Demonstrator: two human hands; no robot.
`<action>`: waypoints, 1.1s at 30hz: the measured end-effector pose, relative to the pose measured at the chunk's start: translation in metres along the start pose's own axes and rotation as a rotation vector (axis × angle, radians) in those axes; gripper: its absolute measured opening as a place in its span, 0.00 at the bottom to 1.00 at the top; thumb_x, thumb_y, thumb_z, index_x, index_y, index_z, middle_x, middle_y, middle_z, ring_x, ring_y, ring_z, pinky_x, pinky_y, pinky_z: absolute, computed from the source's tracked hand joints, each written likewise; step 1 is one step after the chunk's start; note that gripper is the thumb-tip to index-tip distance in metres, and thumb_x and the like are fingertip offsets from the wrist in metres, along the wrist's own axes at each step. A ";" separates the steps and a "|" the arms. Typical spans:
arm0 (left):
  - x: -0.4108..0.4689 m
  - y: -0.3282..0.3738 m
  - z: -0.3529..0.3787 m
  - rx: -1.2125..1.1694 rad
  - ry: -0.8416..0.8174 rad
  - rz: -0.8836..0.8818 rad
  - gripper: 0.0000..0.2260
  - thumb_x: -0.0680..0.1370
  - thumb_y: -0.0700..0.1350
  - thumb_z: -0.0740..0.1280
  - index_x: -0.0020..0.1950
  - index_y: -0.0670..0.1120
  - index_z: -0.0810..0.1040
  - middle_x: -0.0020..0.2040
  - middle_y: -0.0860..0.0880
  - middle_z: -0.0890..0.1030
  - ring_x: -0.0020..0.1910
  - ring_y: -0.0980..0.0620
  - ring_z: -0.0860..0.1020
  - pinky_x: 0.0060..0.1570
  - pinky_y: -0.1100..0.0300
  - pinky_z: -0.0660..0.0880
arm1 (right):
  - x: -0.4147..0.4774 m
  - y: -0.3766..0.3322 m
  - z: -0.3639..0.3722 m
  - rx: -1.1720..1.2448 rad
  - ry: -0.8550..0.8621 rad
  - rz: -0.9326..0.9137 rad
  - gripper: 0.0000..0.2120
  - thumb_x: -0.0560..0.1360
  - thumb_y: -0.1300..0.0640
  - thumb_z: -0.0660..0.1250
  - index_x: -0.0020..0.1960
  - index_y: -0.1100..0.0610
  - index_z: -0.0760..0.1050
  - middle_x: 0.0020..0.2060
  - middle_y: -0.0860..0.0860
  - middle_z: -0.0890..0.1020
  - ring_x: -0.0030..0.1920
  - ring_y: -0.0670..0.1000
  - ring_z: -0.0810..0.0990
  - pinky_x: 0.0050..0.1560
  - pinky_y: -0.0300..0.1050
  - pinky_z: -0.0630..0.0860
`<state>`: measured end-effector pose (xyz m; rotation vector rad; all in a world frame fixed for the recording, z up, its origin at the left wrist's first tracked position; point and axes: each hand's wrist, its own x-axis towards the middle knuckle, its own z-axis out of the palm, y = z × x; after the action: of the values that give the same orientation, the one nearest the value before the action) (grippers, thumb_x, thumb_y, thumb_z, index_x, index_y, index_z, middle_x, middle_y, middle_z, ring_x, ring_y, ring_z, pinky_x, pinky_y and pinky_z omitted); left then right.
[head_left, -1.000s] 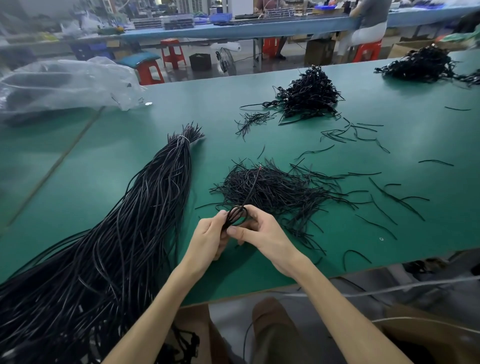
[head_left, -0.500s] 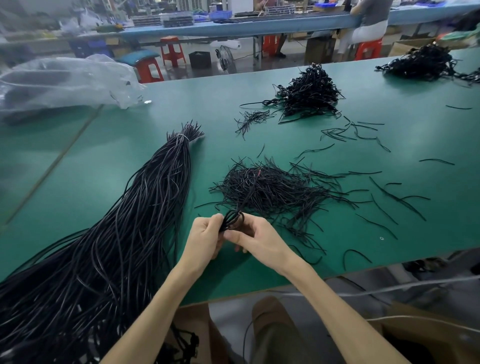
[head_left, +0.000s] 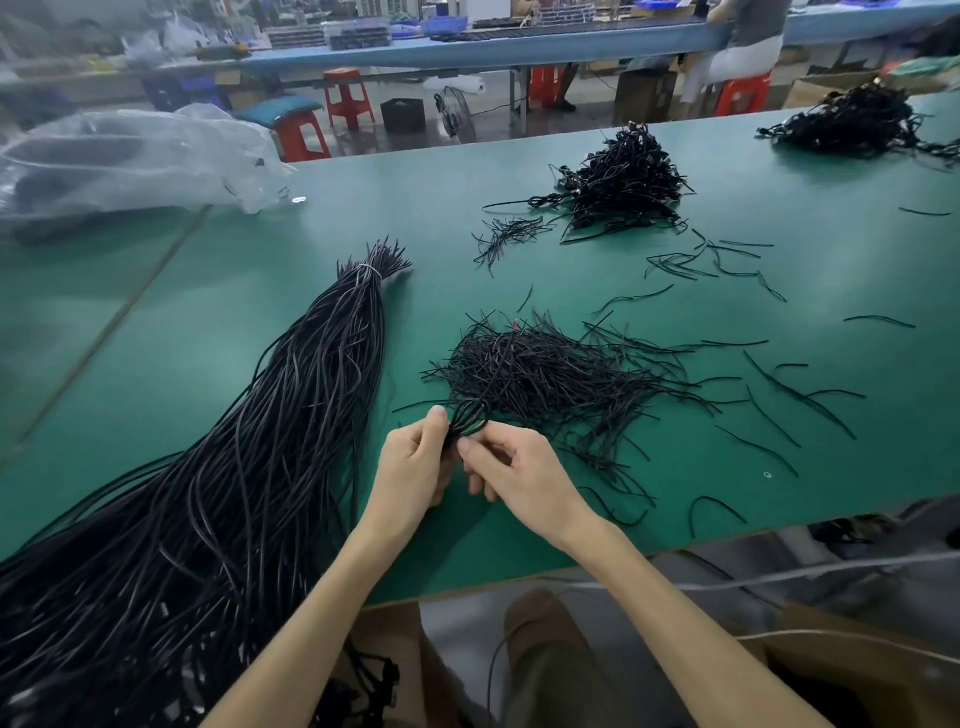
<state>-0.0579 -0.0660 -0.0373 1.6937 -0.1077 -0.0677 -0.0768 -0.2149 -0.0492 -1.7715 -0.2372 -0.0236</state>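
Both hands meet near the front edge of the green table (head_left: 675, 493) around a small coiled black cable (head_left: 467, 420). My left hand (head_left: 415, 467) grips the coil from the left, thumb up against its loops. My right hand (head_left: 519, 478) pinches the coil's lower end from the right. Just beyond them lies a loose pile of short black ties (head_left: 535, 374). A long bundle of black cables (head_left: 234, 467), tied near its far tip, runs from mid-table down to the lower left.
A heap of finished coils (head_left: 623, 182) sits farther back, another heap (head_left: 852, 122) at the far right. Stray ties are scattered to the right. A clear plastic bag (head_left: 130, 156) lies at the back left. Stools, a bench and a seated person stand behind.
Both hands have kept hold of the coil and worked it slightly; the loose strand that stood up over the tie pile is now drawn in. Little else moved.
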 end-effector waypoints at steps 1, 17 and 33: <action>0.000 0.001 0.000 -0.004 0.009 0.016 0.24 0.87 0.49 0.57 0.30 0.51 0.67 0.25 0.51 0.65 0.22 0.53 0.59 0.24 0.63 0.56 | 0.000 -0.001 0.001 -0.052 0.024 -0.019 0.12 0.83 0.55 0.65 0.41 0.56 0.78 0.30 0.52 0.81 0.30 0.48 0.75 0.35 0.43 0.73; -0.006 0.018 -0.034 0.290 -0.127 0.461 0.03 0.79 0.44 0.72 0.51 0.48 0.80 0.68 0.52 0.75 0.71 0.51 0.72 0.67 0.57 0.72 | 0.003 -0.033 -0.020 -0.442 -0.017 -0.276 0.07 0.84 0.60 0.63 0.52 0.60 0.80 0.43 0.48 0.82 0.42 0.47 0.78 0.45 0.48 0.75; 0.019 0.058 -0.054 0.025 -0.385 -0.103 0.10 0.85 0.37 0.62 0.60 0.40 0.82 0.54 0.37 0.85 0.41 0.42 0.82 0.48 0.53 0.83 | 0.007 -0.033 -0.018 -0.936 0.227 -0.670 0.12 0.83 0.58 0.61 0.44 0.60 0.79 0.37 0.52 0.79 0.39 0.56 0.77 0.40 0.53 0.78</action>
<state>-0.0346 -0.0222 0.0272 1.6930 -0.3096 -0.4715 -0.0740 -0.2248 -0.0129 -2.4923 -0.7276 -0.9423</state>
